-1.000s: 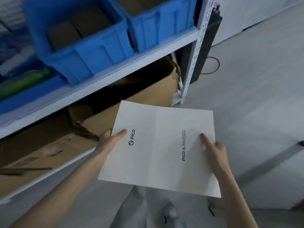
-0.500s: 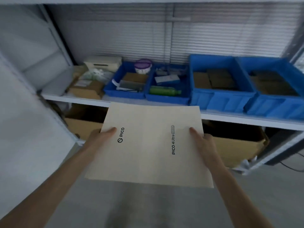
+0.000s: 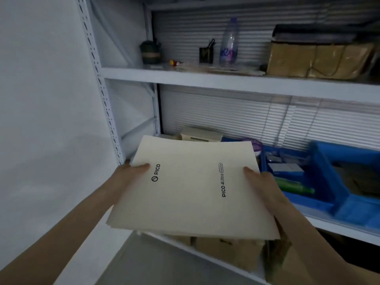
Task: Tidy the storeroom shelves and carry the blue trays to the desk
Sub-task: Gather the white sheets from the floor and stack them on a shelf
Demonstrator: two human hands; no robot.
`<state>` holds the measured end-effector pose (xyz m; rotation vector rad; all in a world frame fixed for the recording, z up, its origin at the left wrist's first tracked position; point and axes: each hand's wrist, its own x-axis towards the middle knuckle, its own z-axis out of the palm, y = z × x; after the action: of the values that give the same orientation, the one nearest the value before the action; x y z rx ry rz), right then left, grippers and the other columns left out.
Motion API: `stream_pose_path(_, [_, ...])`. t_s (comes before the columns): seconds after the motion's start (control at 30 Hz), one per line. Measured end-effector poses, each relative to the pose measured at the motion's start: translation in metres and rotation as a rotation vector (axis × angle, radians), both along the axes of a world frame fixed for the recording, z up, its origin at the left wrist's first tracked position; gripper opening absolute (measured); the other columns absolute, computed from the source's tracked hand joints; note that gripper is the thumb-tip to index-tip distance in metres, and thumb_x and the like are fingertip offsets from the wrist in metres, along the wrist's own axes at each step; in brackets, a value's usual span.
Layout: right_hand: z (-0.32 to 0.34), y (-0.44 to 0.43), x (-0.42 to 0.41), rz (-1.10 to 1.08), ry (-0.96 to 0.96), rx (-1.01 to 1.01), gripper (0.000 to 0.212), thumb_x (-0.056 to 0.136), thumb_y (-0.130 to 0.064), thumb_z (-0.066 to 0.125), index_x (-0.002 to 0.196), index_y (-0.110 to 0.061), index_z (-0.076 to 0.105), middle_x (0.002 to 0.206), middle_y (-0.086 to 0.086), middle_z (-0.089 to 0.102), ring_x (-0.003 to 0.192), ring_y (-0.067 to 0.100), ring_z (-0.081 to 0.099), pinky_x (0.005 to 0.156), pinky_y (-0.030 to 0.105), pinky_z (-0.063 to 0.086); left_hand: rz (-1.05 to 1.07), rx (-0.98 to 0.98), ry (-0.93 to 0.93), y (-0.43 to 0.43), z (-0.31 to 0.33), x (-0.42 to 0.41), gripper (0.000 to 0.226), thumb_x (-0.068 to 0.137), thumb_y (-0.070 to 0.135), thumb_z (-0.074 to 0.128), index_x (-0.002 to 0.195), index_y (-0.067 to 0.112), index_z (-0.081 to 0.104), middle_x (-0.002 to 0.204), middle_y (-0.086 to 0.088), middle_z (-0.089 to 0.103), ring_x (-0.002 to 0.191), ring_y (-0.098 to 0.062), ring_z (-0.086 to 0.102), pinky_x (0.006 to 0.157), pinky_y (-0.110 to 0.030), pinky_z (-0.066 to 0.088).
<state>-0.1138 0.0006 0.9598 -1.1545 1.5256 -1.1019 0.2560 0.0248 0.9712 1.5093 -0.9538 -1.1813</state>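
Observation:
I hold a flat cream card sheet (image 3: 191,188) printed "PICO" and "PICO 4 Ultra", level in front of the shelf unit. My left hand (image 3: 131,173) pinches its left edge, thumb on top. My right hand (image 3: 261,182) pinches the right edge the same way. Behind the sheet, on the middle shelf (image 3: 339,225), stand blue trays (image 3: 327,182) holding a green bottle (image 3: 296,187) and small boxes; the leftmost tray is mostly hidden by the sheet.
The upper shelf (image 3: 205,79) carries a clear bottle (image 3: 229,42), a black pen pot (image 3: 206,53), a dark jar (image 3: 151,52) and a brown cardboard box (image 3: 320,58). Cardboard boxes (image 3: 230,249) sit under the middle shelf. A white wall (image 3: 41,120) is on my left.
My view has swung from the floor and lower shelf up to the middle and upper shelves. The sheet has risen toward the left end of the middle shelf, both hands keeping their hold.

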Motion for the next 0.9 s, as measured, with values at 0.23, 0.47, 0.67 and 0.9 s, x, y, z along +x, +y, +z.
stream_pose_path(0.23, [0.096,-0.089,0.034,-0.047,0.037,-0.192,0.021,0.094,-0.029,0.061,0.093,-0.010,0.070,0.074,0.000,0.077,0.066,0.018,0.074,0.051,0.022,0.054,-0.077,-0.153,-0.053,-0.106,0.094,0.039,0.035,0.086,0.030,0.073,0.101,-0.001,0.075,0.097,-0.021,0.077,0.090,-0.040,0.073,0.085,-0.046,0.059])
stream_pose_path(0.47, [0.193,-0.172,0.050,-0.110,0.062,-0.385,0.033,0.097,-0.031,0.060,0.103,0.000,0.070,0.092,0.014,0.077,0.080,0.030,0.075,0.069,0.034,0.059,-0.134,-0.362,-0.045,-0.216,0.181,0.060,0.027,0.082,0.034,0.076,0.078,0.007,0.081,0.077,-0.010,0.079,0.061,-0.024,0.076,0.044,-0.024,0.055])
stream_pose_path(0.67, [0.234,-0.243,0.056,-0.210,0.014,-0.395,0.037,0.096,-0.027,0.062,0.117,0.003,0.065,0.108,0.020,0.072,0.094,0.035,0.070,0.090,0.050,0.056,-0.238,-0.358,-0.013,-0.311,0.227,0.063,0.026,0.082,0.031,0.078,0.085,0.006,0.079,0.086,-0.013,0.079,0.072,-0.029,0.077,0.056,-0.032,0.061])
stream_pose_path(0.9, [0.280,-0.303,0.050,-0.315,0.127,-0.324,0.047,0.093,-0.030,0.067,0.122,0.007,0.062,0.119,0.018,0.067,0.092,0.034,0.070,0.088,0.048,0.057,-0.331,-0.353,-0.023,-0.429,0.256,0.043,0.020,0.082,0.022,0.079,0.084,0.003,0.072,0.065,-0.008,0.076,0.044,-0.018,0.069,0.036,-0.023,0.050])
